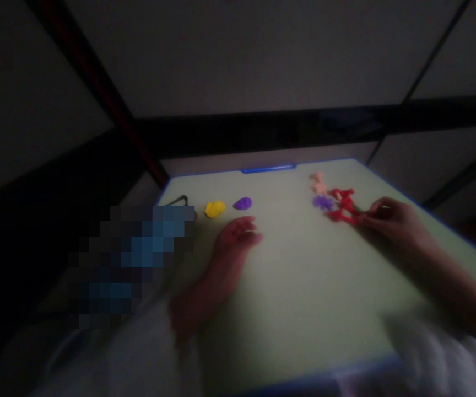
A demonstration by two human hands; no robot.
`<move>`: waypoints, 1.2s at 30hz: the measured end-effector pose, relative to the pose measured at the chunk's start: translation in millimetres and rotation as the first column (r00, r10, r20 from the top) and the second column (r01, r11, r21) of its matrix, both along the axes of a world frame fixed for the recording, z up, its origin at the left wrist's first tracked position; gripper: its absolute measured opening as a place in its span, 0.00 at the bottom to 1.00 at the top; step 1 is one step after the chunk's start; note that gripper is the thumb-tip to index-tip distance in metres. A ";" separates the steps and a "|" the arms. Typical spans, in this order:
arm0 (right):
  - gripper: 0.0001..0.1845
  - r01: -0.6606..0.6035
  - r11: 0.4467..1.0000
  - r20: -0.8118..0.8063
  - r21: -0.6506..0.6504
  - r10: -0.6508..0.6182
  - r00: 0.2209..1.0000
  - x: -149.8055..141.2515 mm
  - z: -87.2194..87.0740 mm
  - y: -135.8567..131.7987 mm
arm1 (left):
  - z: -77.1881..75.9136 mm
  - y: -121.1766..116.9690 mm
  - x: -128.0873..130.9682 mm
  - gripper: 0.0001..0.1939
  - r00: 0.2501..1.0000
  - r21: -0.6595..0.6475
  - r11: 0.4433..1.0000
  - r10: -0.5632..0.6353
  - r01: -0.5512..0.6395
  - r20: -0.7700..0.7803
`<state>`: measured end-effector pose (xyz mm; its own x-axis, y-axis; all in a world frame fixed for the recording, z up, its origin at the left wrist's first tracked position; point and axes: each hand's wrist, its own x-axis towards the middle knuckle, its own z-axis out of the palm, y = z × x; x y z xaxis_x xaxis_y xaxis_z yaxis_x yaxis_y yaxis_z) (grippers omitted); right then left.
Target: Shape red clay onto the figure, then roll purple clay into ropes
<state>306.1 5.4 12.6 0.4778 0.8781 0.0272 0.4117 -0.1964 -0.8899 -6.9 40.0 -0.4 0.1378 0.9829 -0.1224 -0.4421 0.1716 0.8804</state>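
**Fingers on the red clay shape**

The right hand (390, 218) has its fingertips pinched on one end of the red clay shape (342, 207). The picture is dark and blurry, so I cannot tell how hard the pinch is. The red shape lies on the pale green table (304, 286), near the far right corner. A small purple bit (323, 203) sits just beside it, and a pink bit (317, 183) lies a little farther back.

The left hand (238, 234) rests on the table with loosely curled fingers, holding nothing. A yellow lump (215, 209) and a purple lump (243, 203) lie just past it.

The red shape looks thin and soft. A strong squeeze or pull could bend it or break it. A push could bump it into the purple bit, and they might stick.
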 end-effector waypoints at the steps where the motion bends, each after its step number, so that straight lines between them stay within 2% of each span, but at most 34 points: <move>1: 0.23 -0.001 1.000 0.026 0.003 0.001 1.000 -2.0 -0.4 -0.4 | 0.0 0.0 -0.1 0.20 1.000 0.000 1.000 0.000 0.000 -0.001; 5: 0.22 -0.071 0.996 0.139 0.060 0.062 0.988 -8.9 -3.5 -1.6 | 2.9 -0.7 0.6 0.19 1.000 -0.009 1.000 -0.004 0.004 -0.001; 9: 0.22 -0.172 0.982 0.150 0.078 0.159 0.976 -14.1 -6.6 -3.2 | 4.4 -1.2 1.1 0.19 1.000 -0.014 1.000 0.003 -0.004 -0.023; 16: 0.20 -0.172 0.983 0.380 0.067 0.134 0.915 -21.1 -5.8 -2.8 | 1.8 -0.3 0.2 0.19 0.999 -0.002 1.000 0.006 -0.006 -0.032; 19: 0.19 -0.190 0.980 0.426 0.061 0.147 0.893 -19.2 -7.4 -0.9 | 3.6 -0.6 1.0 0.18 0.999 -0.006 1.000 0.000 0.000 -0.035; 29: 0.15 -0.211 0.976 0.448 0.048 0.168 0.878 -14.2 -10.5 3.8 | 5.7 -2.0 2.2 0.18 1.000 -0.020 1.000 0.005 -0.005 -0.023; 36: 0.16 -0.146 0.987 0.360 0.067 0.112 0.926 -16.4 -6.7 2.3 | 3.9 -0.8 0.4 0.17 0.999 -0.006 1.000 -0.012 0.012 -0.031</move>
